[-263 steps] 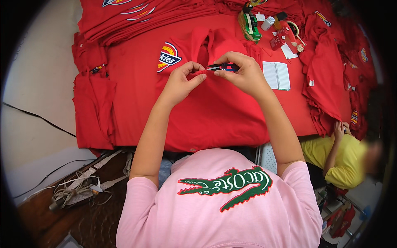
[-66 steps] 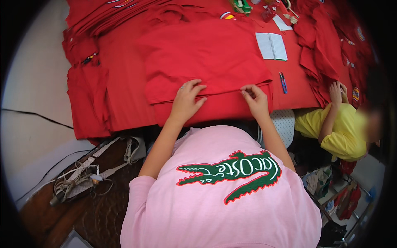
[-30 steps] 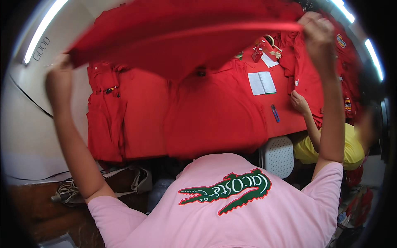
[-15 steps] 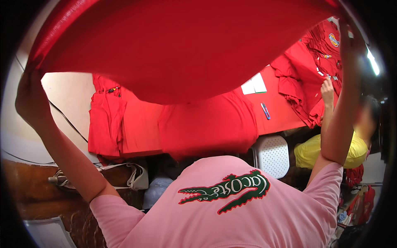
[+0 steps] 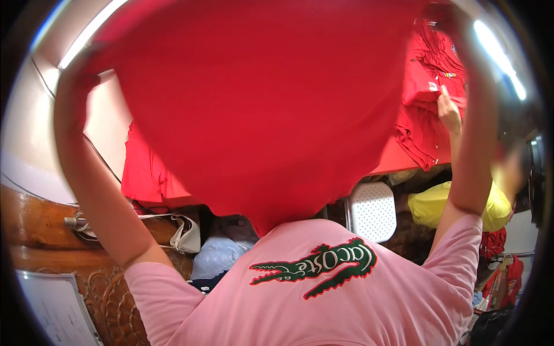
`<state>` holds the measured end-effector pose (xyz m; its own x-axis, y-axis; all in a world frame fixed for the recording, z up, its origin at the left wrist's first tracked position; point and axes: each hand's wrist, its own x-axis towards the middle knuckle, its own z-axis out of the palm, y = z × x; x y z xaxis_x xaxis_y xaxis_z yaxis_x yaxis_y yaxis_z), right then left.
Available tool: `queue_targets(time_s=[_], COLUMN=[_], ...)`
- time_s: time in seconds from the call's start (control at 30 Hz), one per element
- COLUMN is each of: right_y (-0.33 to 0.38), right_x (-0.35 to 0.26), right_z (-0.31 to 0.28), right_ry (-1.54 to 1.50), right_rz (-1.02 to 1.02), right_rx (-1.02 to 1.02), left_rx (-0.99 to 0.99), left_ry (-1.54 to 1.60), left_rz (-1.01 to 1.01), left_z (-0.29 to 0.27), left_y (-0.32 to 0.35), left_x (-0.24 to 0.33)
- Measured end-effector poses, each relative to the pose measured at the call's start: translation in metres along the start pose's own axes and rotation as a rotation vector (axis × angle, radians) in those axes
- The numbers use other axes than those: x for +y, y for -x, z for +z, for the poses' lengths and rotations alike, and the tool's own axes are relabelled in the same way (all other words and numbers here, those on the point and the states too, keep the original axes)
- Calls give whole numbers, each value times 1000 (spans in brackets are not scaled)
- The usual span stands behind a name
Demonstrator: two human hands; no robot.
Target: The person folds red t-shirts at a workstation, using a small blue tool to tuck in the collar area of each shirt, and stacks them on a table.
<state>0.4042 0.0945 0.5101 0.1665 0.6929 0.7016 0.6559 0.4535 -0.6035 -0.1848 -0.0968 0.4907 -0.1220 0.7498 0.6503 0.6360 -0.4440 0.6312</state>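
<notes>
A large red garment (image 5: 259,115) hangs spread in front of me, its lower edge reaching down to my chest. My left hand (image 5: 83,64) is raised at the upper left, closed on one side of the fabric. At the upper right, my right hand (image 5: 447,17) grips the opposite side; it is dark and blurred. The cloth covers most of the red tabletop behind it. No collar or sleeve of the garment can be made out.
Red clothes (image 5: 141,167) lie on the table's left end, and more red garments (image 5: 424,127) on its right. There a co-worker's hand (image 5: 449,112) touches the pile; that person wears yellow (image 5: 430,205). A white perforated stool (image 5: 372,210) stands below the table edge.
The garment has dropped lower and nearer to me, now hiding the notebook, pen and table centre. My left hand has moved up and inward. The co-worker's hand has shifted slightly left.
</notes>
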Motion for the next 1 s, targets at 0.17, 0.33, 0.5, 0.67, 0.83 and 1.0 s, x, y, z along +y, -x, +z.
queue_targets(time_s=[0.17,0.33,0.5,0.67,0.83,1.0], right_y=[22,54,178,347,503,552], right_x=[43,26,55,154,234,244], right_z=[81,5,-13,-1,16,-2], right_ry=[70,110,81,240,333,387], right_rz=[-126,-396,-564,-527,-361,-123], right_rx=[-231,-112,-229,-522,-771,-990], left_rx=[348,630,603,383,326,330], left_ry=[-377,-395,-182,-342,-293,-199], left_rz=[-15,364,56,-339,-663,-859], left_z=[-42,1,46,158,206,212], left_y=[6,87,249,380,521,561], left_x=[-72,27,2,-76,-148,-163])
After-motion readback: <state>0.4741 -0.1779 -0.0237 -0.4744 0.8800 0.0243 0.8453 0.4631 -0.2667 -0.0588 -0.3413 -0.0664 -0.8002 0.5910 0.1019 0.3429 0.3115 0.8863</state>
